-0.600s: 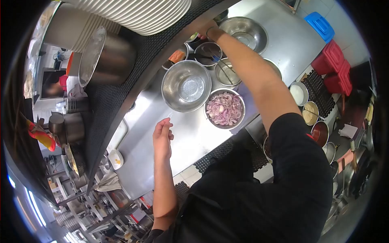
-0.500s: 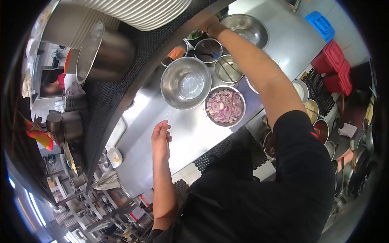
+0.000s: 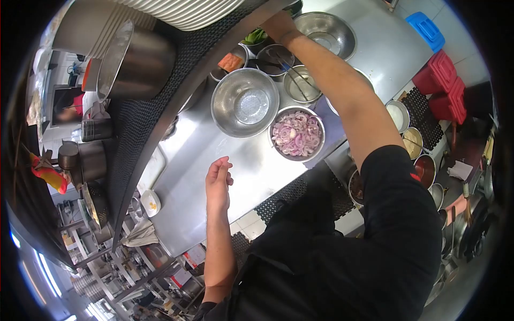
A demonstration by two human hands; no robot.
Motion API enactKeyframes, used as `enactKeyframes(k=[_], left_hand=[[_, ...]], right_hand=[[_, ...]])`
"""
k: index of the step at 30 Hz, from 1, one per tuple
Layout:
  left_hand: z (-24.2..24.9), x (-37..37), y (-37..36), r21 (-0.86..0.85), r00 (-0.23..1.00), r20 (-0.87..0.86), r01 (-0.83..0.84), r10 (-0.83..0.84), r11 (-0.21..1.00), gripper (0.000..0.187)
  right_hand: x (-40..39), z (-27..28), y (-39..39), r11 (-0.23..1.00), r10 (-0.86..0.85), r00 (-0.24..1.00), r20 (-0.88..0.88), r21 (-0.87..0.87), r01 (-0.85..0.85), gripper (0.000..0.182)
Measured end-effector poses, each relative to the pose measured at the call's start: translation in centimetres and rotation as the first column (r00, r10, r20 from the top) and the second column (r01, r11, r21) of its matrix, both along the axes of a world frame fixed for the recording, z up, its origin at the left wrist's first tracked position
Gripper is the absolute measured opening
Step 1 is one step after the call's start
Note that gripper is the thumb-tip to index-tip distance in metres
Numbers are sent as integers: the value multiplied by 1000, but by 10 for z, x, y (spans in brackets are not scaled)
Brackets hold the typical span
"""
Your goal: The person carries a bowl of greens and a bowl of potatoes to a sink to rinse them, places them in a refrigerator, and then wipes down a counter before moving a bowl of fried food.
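My left hand (image 3: 218,181) hovers over the steel counter with its fingers loosely bent and nothing visible in it. Ahead of it stands a large steel bowl (image 3: 250,107) with only a little liquid or shine at its bottom. A bowl of sliced red onions (image 3: 297,134) is beside that, at the counter's near edge. My right arm reaches across the containers, and my right hand (image 3: 278,25) is at the far side, near a container of green leaves (image 3: 255,37). The overhead shelf edge hides its fingers, so any grip cannot be seen.
A dark shelf (image 3: 155,96) with stacked plates (image 3: 182,12) and a steel pot (image 3: 140,64) overhangs the counter's left side. Small containers, one with an orange block (image 3: 230,62) and one with tongs (image 3: 301,85), cluster near the bowls. Another wide steel bowl (image 3: 342,45) stands beyond my forearm.
My left hand has shifted slightly right and up. My right hand has moved a little, uncovering more of the green leaves. The view has tilted slightly.
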State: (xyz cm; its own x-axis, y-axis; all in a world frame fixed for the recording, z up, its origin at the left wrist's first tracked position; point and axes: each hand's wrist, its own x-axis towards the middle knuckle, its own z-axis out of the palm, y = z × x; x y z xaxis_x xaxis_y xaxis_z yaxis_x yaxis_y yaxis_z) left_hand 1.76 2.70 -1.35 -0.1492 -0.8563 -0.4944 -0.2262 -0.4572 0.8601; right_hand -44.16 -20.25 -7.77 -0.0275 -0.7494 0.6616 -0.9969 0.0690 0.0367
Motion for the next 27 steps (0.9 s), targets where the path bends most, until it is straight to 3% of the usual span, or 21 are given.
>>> enactKeyframes(k=[3, 6, 7, 8, 9, 10, 13, 15, 17, 18, 19, 21, 23, 24, 25, 26, 27], left_hand=[[-1, -6, -4, -3, 1000, -19, 16, -16, 1000, 30], [2, -22, -20, -17, 994, -103, 29, -30, 999, 33], [4, -30, -27, -22, 988, -150, 35, -38, 999, 35], [6, -39, -35, -30, 980, -195, 42, -47, 999, 37], [9, -50, -45, -37, 974, -224, 34, -41, 999, 42], [13, -63, -55, -44, 967, -253, 26, -37, 999, 47], [17, -97, -90, -24, 911, -411, -27, 14, 999, 59], [24, -114, -107, -4, 860, -509, -36, 29, 999, 61], [35, -131, -125, -1, 808, -589, -3, 2, 1000, 60], [25, -129, -142, 50, 771, -637, 47, -4, 998, 50], [11, -127, -156, 45, 774, -632, -15, 40, 999, 46], [-10, -115, -175, 36, 776, -615, -152, 142, 988, 39], [-11, -98, -187, 77, 785, -588, -187, 196, 979, 35], [-10, -87, -192, 108, 784, -571, -220, 242, 969, 35], [-9, -80, -193, 137, 781, -554, -254, 287, 957, 35], [-4, -76, -187, 102, 784, -548, -282, 290, 954, 34], [-2, -72, -183, 105, 795, -518, -308, 317, 945, 34]], right_hand=[[12, 39, 7, 924, -183, 856, 484, 381, -18, 49], [12, 38, 3, 895, -183, 735, 653, 420, -151, 18], [16, 36, 6, 920, -187, 390, 902, 300, -253, 20], [22, 32, 11, 944, -162, -27, 987, 147, -294, 22], [27, 32, 15, 963, -109, -437, 893, -14, -268, 25], [31, 34, 22, 956, -135, -499, 856, -20, -293, 23], [48, 41, 36, 832, -273, -350, 896, 37, -553, 21], [64, 53, 36, 620, -326, -88, 941, 143, -771, 17], [85, 68, 43, 564, -282, 0, 959, 166, -809, 16], [91, 74, 46, 527, -264, 24, 964, 165, -833, 15], [93, 80, 48, 489, -243, 49, 969, 166, -856, 13], [81, 95, 50, 541, -252, 74, 965, 204, -816, 22], [61, 81, 39, 595, -281, 128, 951, 277, -755, 31], [43, 59, 26, 643, -191, 292, 937, 344, -684, 29], [21, 23, 4, 732, 46, 686, 727, 443, -518, 27], [2, -14, -14, 856, 129, 942, 311, 445, -264, 26], [-7, -41, -28, 893, 29, 956, 291, 422, -155, 27]])
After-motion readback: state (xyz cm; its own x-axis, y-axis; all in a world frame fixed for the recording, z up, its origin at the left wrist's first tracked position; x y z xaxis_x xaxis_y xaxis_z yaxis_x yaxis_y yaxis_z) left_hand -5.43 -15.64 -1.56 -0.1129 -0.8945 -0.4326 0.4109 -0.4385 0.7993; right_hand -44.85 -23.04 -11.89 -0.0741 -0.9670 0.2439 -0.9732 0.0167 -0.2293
